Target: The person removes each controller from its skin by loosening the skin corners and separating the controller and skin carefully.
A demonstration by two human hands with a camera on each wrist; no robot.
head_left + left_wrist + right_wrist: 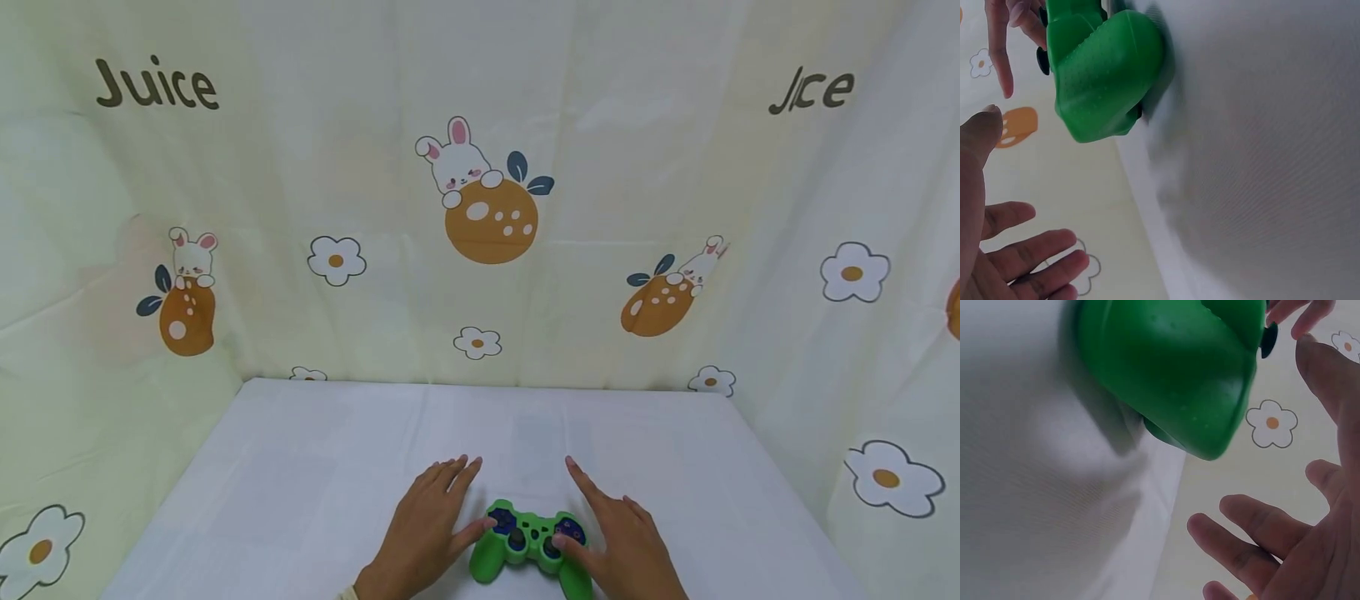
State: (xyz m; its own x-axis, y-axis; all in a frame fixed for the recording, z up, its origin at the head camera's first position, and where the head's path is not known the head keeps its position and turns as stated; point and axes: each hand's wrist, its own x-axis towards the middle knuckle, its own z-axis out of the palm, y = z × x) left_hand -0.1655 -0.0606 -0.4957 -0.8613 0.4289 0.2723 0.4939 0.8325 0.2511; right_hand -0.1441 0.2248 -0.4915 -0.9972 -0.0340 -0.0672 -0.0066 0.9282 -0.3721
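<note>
A green game controller (534,546) with dark blue button areas and dark thumbsticks lies on the white table near its front edge. My left hand (423,529) is spread just left of it, the thumb reaching over the controller's left side. On the other side my right hand (630,542) is spread too, its thumb above the right thumbstick. Both wrist views show the controller's grips resting on the cloth, with the fingers of the left hand (1029,259) and of the right hand (1272,544) extended and apart from it. Whether either thumb touches the controller I cannot tell.
The white tabletop (322,450) stretches behind and beside the hands. Beyond its far edge hangs a pale curtain (600,125) printed with rabbits, oranges, flowers and lettering, which also encloses the left and right sides.
</note>
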